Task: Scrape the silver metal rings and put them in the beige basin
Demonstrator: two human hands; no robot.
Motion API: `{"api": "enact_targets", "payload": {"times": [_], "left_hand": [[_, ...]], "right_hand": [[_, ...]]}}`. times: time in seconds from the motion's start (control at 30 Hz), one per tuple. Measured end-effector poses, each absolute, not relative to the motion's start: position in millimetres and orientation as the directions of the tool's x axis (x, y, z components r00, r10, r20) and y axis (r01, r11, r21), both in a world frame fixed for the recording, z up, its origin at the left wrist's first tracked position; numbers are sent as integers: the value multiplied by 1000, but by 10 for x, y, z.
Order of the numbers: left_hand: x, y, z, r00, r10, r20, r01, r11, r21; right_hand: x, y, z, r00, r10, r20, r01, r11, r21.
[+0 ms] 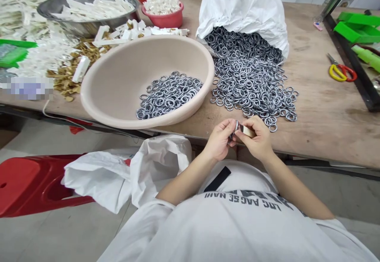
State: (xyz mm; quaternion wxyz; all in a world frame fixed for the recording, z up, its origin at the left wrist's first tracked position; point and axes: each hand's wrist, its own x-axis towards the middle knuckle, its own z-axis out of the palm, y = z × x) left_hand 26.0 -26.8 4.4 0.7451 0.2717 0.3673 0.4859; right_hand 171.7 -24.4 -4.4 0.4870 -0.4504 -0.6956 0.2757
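At the table's front edge my left hand (220, 138) pinches a dark grey ring (236, 126). Close beside it, my right hand (257, 137) is closed on a small tool with a pale handle (248, 131) and a dark end, which touches or nearly touches the ring. Behind my hands a heap of grey rings (252, 82) spills out of a white sack (242, 6). To the left stands a large beige basin (115, 76), tilted, with many of the same rings (170, 97) in its lower right part.
Yellow and red scissors (341, 73) lie at the right near green trays (356, 26). A steel bowl (89, 26), a red bowl (166, 19) and white pieces fill the back left. Below are a white bag (160, 163) and a red stool (20, 183).
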Motion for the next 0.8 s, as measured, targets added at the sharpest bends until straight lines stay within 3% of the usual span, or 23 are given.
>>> {"api": "enact_targets", "payload": {"times": [0.13, 0.4, 0.8], "left_hand": [[194, -271, 58, 273, 928, -253, -458, 356, 815], [196, -292, 40, 373, 892, -253, -452, 413, 791], [207, -294, 62, 301, 922, -245, -492, 370, 788]], "right_hand": [[1769, -194, 22, -183, 908, 378, 296, 417, -859], [1777, -198, 55, -219, 866, 449, 297, 498, -815], [1740, -213, 33, -178, 906, 384, 258, 419, -871]]}}
